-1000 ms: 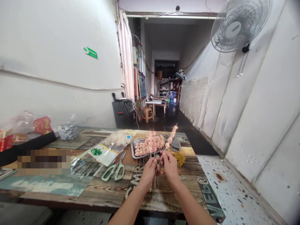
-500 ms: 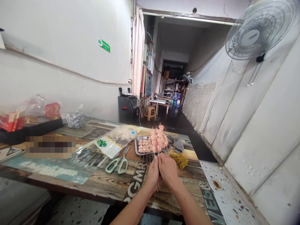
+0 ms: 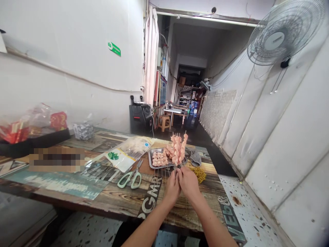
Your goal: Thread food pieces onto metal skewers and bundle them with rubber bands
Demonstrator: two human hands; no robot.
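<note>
My left hand (image 3: 172,187) and my right hand (image 3: 188,181) are pressed together above the wooden table (image 3: 110,200), both closed round the lower ends of a bunch of skewers (image 3: 178,151) loaded with pink meat pieces. The bunch stands nearly upright, its tips pointing up. Just behind it lies a metal tray (image 3: 151,164) with more meat skewers (image 3: 159,159), their sticks sticking out over the near rim.
Green-handled scissors (image 3: 130,178) and plastic packets (image 3: 123,156) lie left of the tray. A grey cloth (image 3: 196,158) and yellow rubber bands (image 3: 199,174) sit to the right. Bags (image 3: 33,123) line the far left. A wall fan (image 3: 282,32) hangs at the upper right.
Both hands gathered the loose skewers into one bunch and lifted it upright off the tray. One second ago my right hand held a single skewer slanting to the right.
</note>
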